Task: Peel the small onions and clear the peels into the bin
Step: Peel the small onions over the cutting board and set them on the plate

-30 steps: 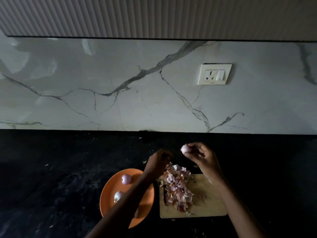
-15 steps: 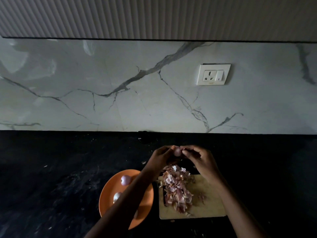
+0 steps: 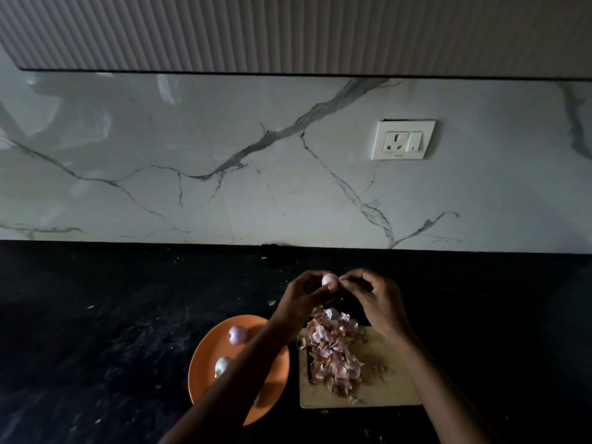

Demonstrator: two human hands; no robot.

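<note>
Peeling step, judged mid-way through the batch. Both hands met at lower centre of the frame, above the far end of the board. A small onion sat between the fingertips: left hand curled round it from the left, right hand pinching at its right side, fingers bent in. Onion looked pale and mostly bare; whether any skin was left on it could not be told, too dark and small.

Peel pile lay on the board just below the hands, near the board's left edge. Orange plate lower centre-left, just beside the board, with two onions on it: one at the plate's top, another below it; the left forearm crossed over the plate's right part.

Next move likely calls for stripping any last skin onto the pile, then dropping the onion on the plate. Peels not yet cleared; no bin in view. Black counter carried a few stray flecks.
</note>
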